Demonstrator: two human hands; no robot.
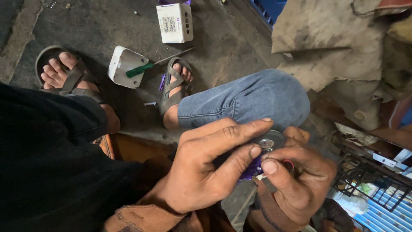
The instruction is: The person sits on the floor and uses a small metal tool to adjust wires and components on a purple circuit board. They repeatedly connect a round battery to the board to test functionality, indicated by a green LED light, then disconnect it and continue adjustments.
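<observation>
Both my hands hold a small electric motor [269, 141] with a round silver end and a purple body, just above my knee in blue jeans [249, 101]. My left hand [210, 167] wraps over it from the left, thumb pressed near the silver face. My right hand [298, 176] cups it from below and the right, thumb tip beside the motor; a thin red wire [288, 163] loops by its fingers. Most of the motor's body is hidden by my fingers.
On the dark floor lie a green-handled screwdriver [148, 66] resting on a white plastic cover [125, 66], and a white box [174, 22] farther off. My sandalled feet [71, 75] stand either side. Dirty cloth [343, 47] hangs at right, a metal rack [369, 180] below it.
</observation>
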